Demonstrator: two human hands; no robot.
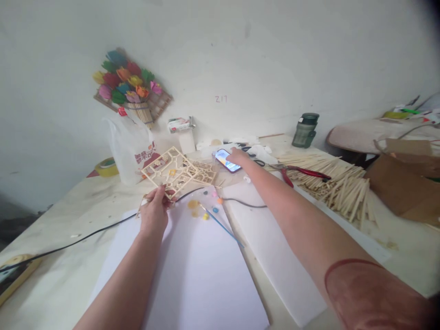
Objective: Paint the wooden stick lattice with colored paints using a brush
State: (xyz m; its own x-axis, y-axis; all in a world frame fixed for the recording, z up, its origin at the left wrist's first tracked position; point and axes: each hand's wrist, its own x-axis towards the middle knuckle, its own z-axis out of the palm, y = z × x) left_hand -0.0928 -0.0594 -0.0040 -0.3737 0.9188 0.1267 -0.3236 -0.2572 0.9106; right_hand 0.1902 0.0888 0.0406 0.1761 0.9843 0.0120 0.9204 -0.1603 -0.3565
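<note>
My left hand (156, 206) is closed on the lower corner of a wooden lattice frame (168, 172), built from thin pale sticks with a small yellow piece at its centre. The frame is tilted up above the white paper (199, 275). Across the table, my right hand (238, 157) reaches to a phone (227, 161) with a lit screen, and a finger touches or hovers just over it. Nothing is gripped in that hand; its other fingers are partly hidden. A blue paintbrush (223, 228) lies on the paper, its tip among dabs of yellow, blue, orange and pink paint.
More lattice pieces (205, 172) lie behind the held frame. Red-handled pliers (305, 173) rest by a pile of wooden sticks (343, 188). A plastic bag (129, 151), yellow tape roll (106, 167) and dark bottle (305, 130) stand farther back. A black cable (85, 237) crosses the left side.
</note>
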